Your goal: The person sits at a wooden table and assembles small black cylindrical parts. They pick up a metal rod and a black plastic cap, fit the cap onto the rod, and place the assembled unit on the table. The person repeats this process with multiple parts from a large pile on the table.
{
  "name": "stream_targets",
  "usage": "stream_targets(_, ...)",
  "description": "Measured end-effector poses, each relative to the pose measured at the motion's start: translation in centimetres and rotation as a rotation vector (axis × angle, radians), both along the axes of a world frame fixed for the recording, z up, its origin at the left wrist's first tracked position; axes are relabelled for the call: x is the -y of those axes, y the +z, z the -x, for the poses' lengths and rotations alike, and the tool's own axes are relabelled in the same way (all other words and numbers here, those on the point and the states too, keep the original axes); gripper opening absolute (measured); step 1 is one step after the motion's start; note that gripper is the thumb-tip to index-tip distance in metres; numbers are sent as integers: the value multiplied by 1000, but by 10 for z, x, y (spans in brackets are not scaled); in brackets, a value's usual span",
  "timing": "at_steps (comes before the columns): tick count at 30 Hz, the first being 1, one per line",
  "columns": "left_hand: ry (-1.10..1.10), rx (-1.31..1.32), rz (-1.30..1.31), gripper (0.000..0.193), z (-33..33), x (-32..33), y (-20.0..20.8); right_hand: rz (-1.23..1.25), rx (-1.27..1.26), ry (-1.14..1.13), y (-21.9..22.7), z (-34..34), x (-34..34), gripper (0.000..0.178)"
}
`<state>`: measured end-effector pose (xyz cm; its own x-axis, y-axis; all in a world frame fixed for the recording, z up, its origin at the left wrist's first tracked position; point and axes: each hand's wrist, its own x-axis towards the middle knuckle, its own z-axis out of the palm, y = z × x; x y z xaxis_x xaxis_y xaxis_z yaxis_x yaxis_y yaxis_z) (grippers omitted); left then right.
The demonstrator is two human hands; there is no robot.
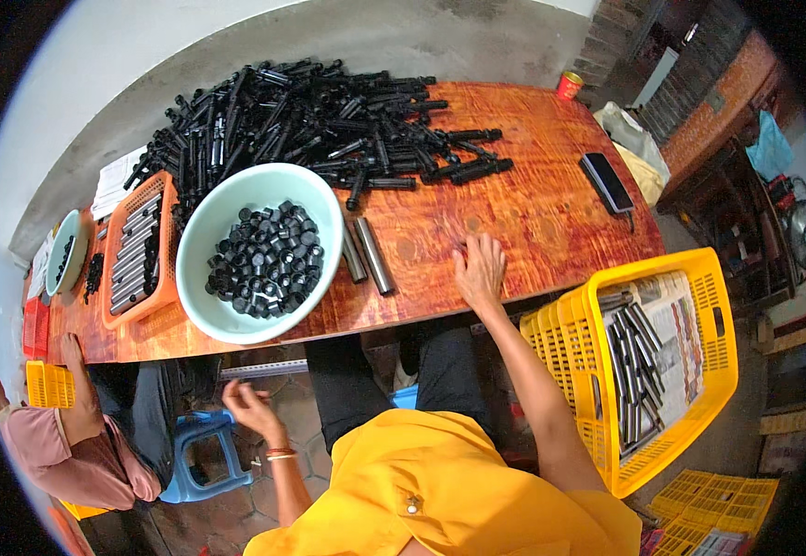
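My right hand (483, 270) rests on the front part of the wooden table (551, 167), its fingers curled down. A small dark bit shows at the fingertips, too little to name. My left hand (253, 409) hangs in the air below the table edge, fingers loosely apart and nothing seen in them. Between my hands and the table's back stands a pale green bowl (196, 306) of small black caps (269, 259). Two metal tubes (373, 257) lie side by side just right of the bowl, nearest my right hand.
Behind the bowl spreads a large pile of black rod-like parts (264, 120). An orange basket (170, 199) of metal tubes stands to the left. On my right are a phone (607, 183), a red cup (569, 85) and a yellow crate (720, 371) holding dark tubes. Another person (79, 445) sits at far left.
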<state>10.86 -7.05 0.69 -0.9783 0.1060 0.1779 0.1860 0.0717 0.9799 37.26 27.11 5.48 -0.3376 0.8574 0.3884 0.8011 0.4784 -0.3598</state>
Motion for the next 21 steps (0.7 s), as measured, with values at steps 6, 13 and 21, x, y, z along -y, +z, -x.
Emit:
stream_targets(6,-648,259,212,20,-89,-48,-17,-21,-41,-4,-3,-5,-3,25)
stream_targets(13,-1477,-56,919,30,-122,-53,-53,3,-99,3,-2,-2,-4,21)
stream_targets(21,-1516,73,844,38,-116,-51,-46,66,-74,-22,-2,-4,-6,26)
